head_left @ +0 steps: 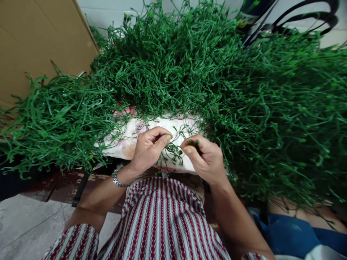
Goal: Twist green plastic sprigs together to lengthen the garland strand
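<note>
Over a white flower-patterned cloth (127,128), my two hands work close together. My left hand (150,148), with a metal watch at the wrist, is closed in a pinch on thin green stems (173,153), some of which dangle under the fingertips. A little to the right, my right hand (207,157) is also pinched, thumb against forefinger. Small green bits show between its curled fingers, seemingly part of a green stem. The stems are slim, with small tufted tips.
A big heap of the same greens (173,68) covers the back and right of the surface. A separate pile (62,119) of broader-looking strands lies at left, by a cardboard box (46,39). Black straps (309,16) stand at back right; blue fabric (292,234) is low right.
</note>
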The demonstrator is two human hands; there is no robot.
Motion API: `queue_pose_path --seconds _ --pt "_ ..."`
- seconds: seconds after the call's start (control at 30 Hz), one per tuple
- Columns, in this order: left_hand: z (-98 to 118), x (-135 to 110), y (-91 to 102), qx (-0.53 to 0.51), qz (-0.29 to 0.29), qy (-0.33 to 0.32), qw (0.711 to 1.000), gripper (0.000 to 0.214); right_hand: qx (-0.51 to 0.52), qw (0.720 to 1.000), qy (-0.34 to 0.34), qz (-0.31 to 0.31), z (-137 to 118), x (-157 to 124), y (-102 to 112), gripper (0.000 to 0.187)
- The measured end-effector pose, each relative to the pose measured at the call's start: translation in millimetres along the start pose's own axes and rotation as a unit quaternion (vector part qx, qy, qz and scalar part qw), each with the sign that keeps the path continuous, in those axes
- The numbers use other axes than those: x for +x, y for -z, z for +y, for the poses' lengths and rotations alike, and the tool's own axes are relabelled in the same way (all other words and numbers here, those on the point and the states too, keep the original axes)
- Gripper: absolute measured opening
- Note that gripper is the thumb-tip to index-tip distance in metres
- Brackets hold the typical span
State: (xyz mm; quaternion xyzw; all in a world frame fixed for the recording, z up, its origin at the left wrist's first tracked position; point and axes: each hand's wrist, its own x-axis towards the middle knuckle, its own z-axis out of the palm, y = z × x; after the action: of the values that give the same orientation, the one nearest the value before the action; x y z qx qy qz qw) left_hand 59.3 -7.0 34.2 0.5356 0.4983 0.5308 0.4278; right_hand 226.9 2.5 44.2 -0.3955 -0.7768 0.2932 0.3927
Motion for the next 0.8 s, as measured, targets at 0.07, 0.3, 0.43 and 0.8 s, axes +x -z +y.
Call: queue_pose_path --seconds 0.07,0.3,0.43,0.8 --pt "2 0 0.3 0.004 -0.006 -0.005 1.000 0.014 -0.034 0.999 0.021 -0.009 1 0 -2 0.014" --pt "-4 -5 6.2 0.023 -0.031 -0.130 0.991 0.010 -0.022 0.999 0.015 -0.024 10 -1 2 0.008" --pt "-5 -10 5.3 0.052 -0.028 -0.095 0.994 0.007 -0.058 0.995 0.067 0.036 6 -5 -3 0.006" --pt "-11 -11 7.3 0.059 -0.034 0.014 0.998 0.014 -0.145 0.975 0.145 0.089 -2 -11 3 0.015"
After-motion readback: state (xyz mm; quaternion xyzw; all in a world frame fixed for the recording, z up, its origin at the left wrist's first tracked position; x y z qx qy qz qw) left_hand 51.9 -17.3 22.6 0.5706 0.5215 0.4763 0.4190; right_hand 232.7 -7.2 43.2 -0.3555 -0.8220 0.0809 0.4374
